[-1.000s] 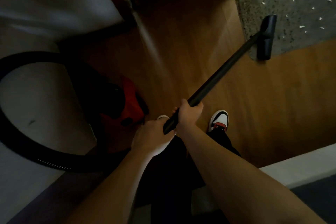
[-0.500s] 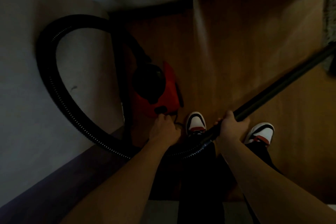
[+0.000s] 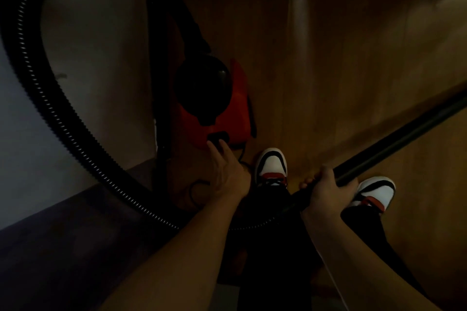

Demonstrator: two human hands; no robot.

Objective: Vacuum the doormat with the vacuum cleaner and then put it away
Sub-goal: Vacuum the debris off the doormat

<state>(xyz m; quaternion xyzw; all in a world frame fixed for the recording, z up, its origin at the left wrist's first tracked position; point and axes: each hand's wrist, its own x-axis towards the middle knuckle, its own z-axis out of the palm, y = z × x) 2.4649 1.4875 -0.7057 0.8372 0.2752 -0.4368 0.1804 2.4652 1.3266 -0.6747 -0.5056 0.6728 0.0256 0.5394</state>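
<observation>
The red and black vacuum cleaner body (image 3: 222,111) stands on the wooden floor against the wall. My left hand (image 3: 227,169) reaches down to it, two straight fingertips touching a dark button on its near end. My right hand (image 3: 326,187) grips the black wand (image 3: 394,144), which runs up and right out of the frame. The ribbed black hose (image 3: 58,98) loops from the wand's near end round to the left and back over the body. The doormat and the floor nozzle are out of view.
A pale wall (image 3: 96,58) with a dark skirting strip (image 3: 63,230) fills the left side. My two white, black and red shoes (image 3: 271,164) stand on the wooden floor (image 3: 353,58) beside the vacuum body. A thin cable (image 3: 199,184) lies by my left hand.
The view has swung left off the doormat and down onto the vacuum body. My left hand has let go of the wand and reached to the body, its fingers now on the button.
</observation>
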